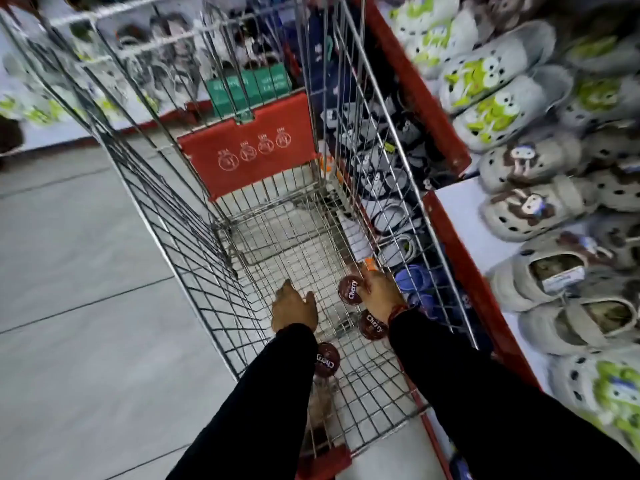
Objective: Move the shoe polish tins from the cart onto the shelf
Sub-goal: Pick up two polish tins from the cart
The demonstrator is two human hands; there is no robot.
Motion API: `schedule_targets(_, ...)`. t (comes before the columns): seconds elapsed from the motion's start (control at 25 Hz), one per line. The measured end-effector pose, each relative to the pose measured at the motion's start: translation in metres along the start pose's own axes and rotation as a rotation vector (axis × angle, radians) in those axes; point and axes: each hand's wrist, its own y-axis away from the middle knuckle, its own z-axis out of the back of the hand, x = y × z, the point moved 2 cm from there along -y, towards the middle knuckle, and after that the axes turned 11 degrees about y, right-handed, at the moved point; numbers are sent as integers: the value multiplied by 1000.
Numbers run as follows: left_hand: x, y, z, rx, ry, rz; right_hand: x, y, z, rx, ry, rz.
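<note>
Three round dark-brown polish tins lettered "Cherry" lie on the wire floor of the cart [194,237]. My right hand [379,291] reaches down at the cart's right side and grips the farthest tin [349,289] by its edge. A second tin [372,326] lies just below that wrist. The third tin [326,359] rests beside my left forearm. My left hand [294,306] hovers palm-down over the cart floor with fingers curled; nothing shows in it. The shelf [460,233] with a red edge runs along the right.
Grey and white clogs [533,206] with cartoon trims crowd the shelf on the right, and darker sandals fill the lower tier behind the cart's right wall. The red child-seat flap [249,147] stands at the cart's far end. Grey tiled floor [69,271] lies to the left.
</note>
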Motion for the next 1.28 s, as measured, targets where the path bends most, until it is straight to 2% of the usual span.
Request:
schedule_targets(0.16,32,-39,-29,0,-69,233,-10,-38,-31,54,43,-54)
schedule_targets(0.36,47,-47,-46,-61,-28,247,-18,-53,-56,41,-25,-119)
schedule_targets(0.56,47,-48,-34,-41,24,277,-22,-49,-60,-53,-272,-227)
schedule_targets(0.96,10,32,22,-158,344,152,-12,21,-12,-128,-702,-348)
schedule_targets(1.12,-16,83,49,-194,507,54,-6,76,27,-237,-797,-280)
schedule_targets(1.28,-40,140,72,-150,753,-56,-11,145,76,-325,-985,-230)
